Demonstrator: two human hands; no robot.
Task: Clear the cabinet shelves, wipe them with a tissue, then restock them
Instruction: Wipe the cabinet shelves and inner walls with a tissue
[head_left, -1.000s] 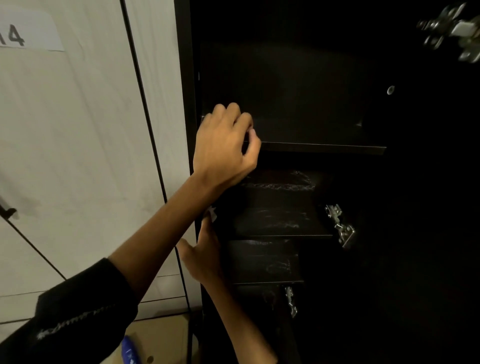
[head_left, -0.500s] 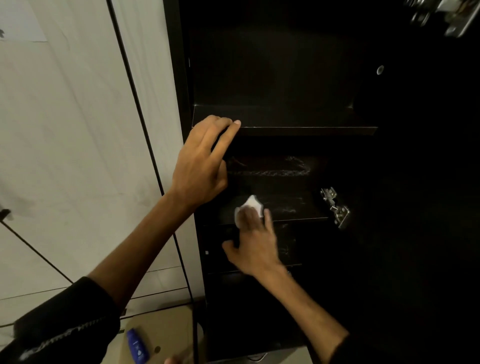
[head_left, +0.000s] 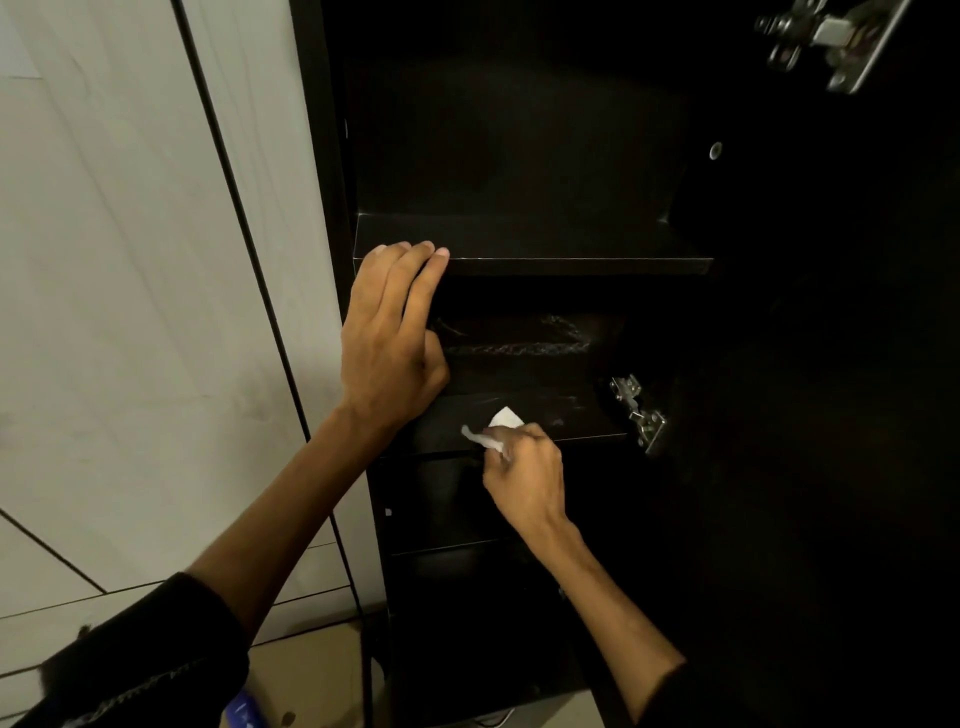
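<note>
Wiping the middle shelf

Your right hand (head_left: 524, 475) pinches the tissue (head_left: 500, 427) on the dusty shelf (head_left: 571, 421); your left hand (head_left: 390, 338) rests flat, fingers straight, above. The thin tissue could tear or only smear dust.

A white tissue (head_left: 500, 427) is pinched in the right hand (head_left: 525, 475) on a dark cabinet shelf (head_left: 582, 418); the upper shelf (head_left: 571, 244) edge is touched by the left hand (head_left: 389, 348).

matt black shelf (head_left: 519, 415) w/ dusty smears, paper tissue (head_left: 498, 423), shiny metal hinge (head_left: 636, 410)
</note>
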